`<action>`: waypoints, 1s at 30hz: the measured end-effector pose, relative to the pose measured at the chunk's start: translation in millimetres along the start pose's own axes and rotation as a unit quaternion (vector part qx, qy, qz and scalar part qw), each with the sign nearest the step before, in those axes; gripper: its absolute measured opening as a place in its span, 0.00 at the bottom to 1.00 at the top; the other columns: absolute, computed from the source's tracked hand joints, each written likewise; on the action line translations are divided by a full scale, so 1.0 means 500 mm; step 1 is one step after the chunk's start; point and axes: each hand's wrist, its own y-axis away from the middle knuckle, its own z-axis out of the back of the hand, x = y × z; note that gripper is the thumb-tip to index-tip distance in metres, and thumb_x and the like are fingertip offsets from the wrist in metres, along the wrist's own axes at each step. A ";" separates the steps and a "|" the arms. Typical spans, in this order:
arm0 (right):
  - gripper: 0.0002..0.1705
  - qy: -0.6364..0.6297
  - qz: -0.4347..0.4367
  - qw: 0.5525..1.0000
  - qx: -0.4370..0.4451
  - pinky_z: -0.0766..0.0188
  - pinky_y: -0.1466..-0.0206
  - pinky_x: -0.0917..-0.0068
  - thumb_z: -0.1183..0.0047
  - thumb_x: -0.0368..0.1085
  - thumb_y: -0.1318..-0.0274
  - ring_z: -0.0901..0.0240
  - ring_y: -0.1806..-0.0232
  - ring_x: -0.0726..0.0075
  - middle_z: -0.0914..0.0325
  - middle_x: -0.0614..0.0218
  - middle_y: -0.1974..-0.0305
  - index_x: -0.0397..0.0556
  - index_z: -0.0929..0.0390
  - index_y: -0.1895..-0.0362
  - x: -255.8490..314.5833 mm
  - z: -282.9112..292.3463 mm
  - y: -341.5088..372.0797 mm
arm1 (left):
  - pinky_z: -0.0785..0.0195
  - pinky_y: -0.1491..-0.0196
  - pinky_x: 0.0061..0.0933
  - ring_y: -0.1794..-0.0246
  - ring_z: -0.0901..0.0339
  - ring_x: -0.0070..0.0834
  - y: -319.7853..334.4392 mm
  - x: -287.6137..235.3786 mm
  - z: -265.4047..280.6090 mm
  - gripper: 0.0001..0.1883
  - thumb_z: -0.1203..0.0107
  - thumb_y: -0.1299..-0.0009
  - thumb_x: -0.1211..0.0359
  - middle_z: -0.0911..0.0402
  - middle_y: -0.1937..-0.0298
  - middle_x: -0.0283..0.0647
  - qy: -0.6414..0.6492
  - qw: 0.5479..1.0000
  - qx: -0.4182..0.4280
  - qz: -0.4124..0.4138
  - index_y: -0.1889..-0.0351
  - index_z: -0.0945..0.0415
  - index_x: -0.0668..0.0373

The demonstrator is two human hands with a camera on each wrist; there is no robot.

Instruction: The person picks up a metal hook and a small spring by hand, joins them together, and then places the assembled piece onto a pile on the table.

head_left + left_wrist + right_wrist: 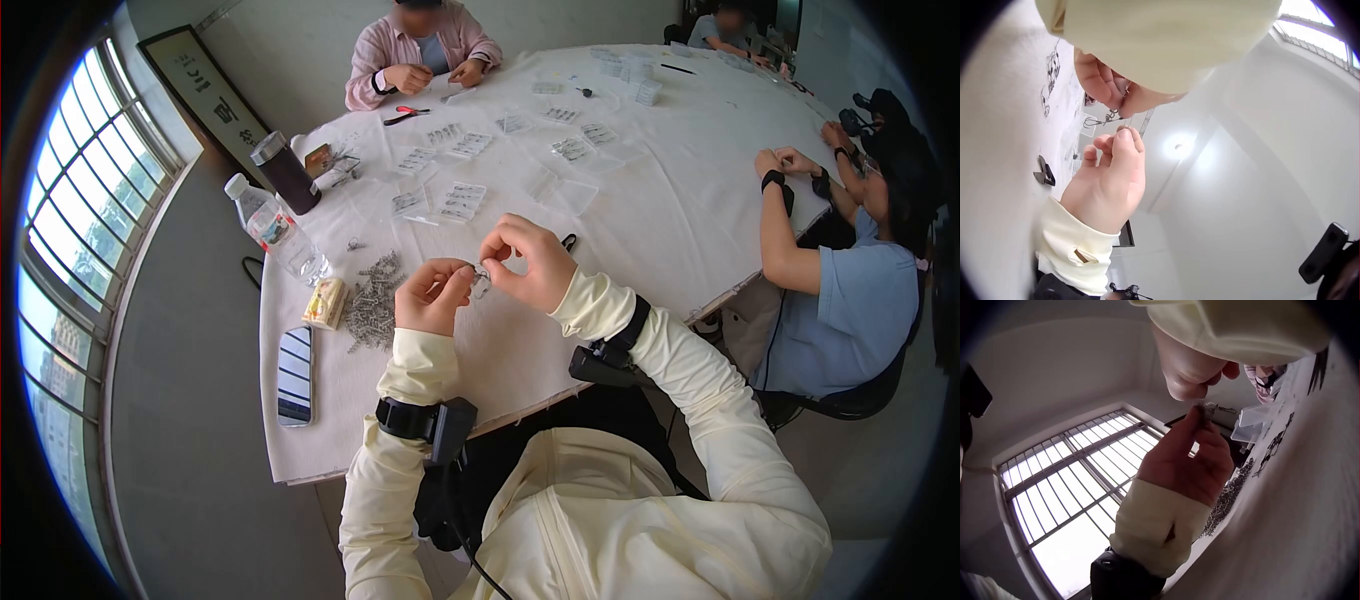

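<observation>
Over the near part of the table, my left hand and right hand meet fingertip to fingertip. Between them is a small metal piece with a hook-shaped end, pinched by the left thumb and fingers. The right thumb and forefinger pinch at its other end; the fingertips partly hide it. In the right wrist view, the piece shows as a grey bit at the left fingertips. Beside the left hand lies a heap of small metal pieces. A dark tool lies on the cloth near the right hand.
Left of the heap are a yellow-white packet, a phone, a water bottle and a dark flask. Clear compartment boxes and red-black pliers lie farther back. Other people sit around the white-covered table.
</observation>
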 end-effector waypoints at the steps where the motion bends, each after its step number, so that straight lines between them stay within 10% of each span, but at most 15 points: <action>1: 0.05 -0.001 -0.014 1.000 0.001 0.30 0.61 0.73 0.43 0.29 0.52 0.28 0.68 0.68 0.27 0.66 0.68 0.45 0.26 0.69 0.005 0.002 -0.001 | 0.33 0.67 0.17 0.72 0.27 0.15 -0.001 0.001 0.001 0.05 0.41 0.33 0.71 0.21 0.70 0.32 0.000 1.000 0.000 0.000 0.63 0.21 0.64; 14: 0.04 -0.059 0.002 0.997 0.058 0.36 0.64 0.77 0.44 0.32 0.48 0.30 0.68 0.76 0.27 0.72 0.69 0.49 0.24 0.66 -0.012 0.004 0.000 | 0.32 0.66 0.18 0.70 0.27 0.16 -0.001 0.013 0.006 0.06 0.42 0.32 0.70 0.22 0.68 0.30 0.027 0.999 0.047 0.000 0.61 0.22 0.63; 19: 0.05 -0.291 -0.117 0.941 0.129 0.36 0.62 0.80 0.48 0.34 0.44 0.32 0.66 0.81 0.28 0.75 0.68 0.48 0.26 0.65 -0.028 0.004 0.002 | 0.31 0.63 0.17 0.69 0.27 0.16 -0.002 0.017 0.009 0.07 0.44 0.30 0.70 0.23 0.66 0.30 0.024 0.997 0.071 0.014 0.57 0.23 0.62; 30: 0.08 -0.173 -0.085 0.977 0.093 0.34 0.58 0.75 0.50 0.38 0.41 0.30 0.64 0.78 0.26 0.74 0.68 0.47 0.27 0.63 -0.027 0.009 -0.001 | 0.30 0.60 0.21 0.65 0.26 0.17 -0.001 0.008 0.010 0.08 0.44 0.30 0.71 0.23 0.64 0.30 0.172 0.982 0.069 0.042 0.55 0.25 0.62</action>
